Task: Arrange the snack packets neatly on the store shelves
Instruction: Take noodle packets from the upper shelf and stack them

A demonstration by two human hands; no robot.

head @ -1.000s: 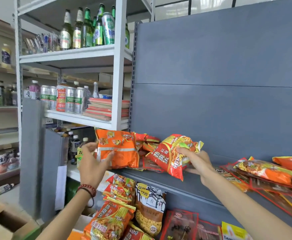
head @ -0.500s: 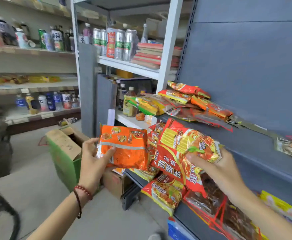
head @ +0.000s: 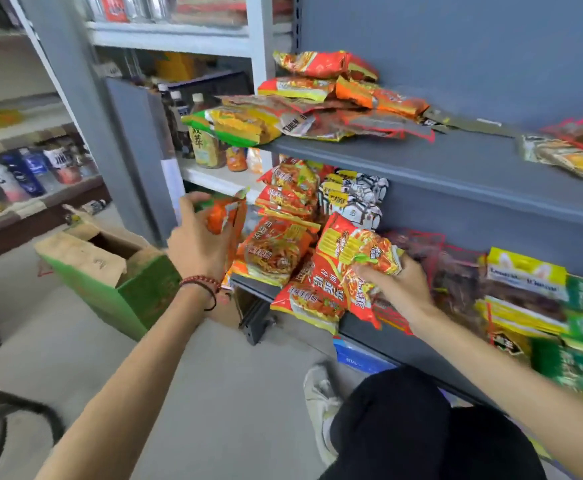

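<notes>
The lower shelf of the grey metal rack is the landmark here. At its left end, the left hand curls around a crinkled orange packet, fingers wrapped over its blurred top edge, holding it just off the shelf's corner. Further right along the same shelf, the right hand closes on a glossy red and yellow packet, thumb on its face, the bag lying tilted over the shelf's front lip atop another like it. Behind it, puffy foil bags of the same kind stand stacked, with a black-and-white packet at the back. To the right lie flat, dark, red-edged pouches and green and yellow packs, crowding the shelf up to its edge. Above this shelf, the upper shelf carries a loose heap at its left and bare grey sheet in the middle. Left of the lower shelf, on smooth grey floor, an open cardboard box with green sides stands apart.
</notes>
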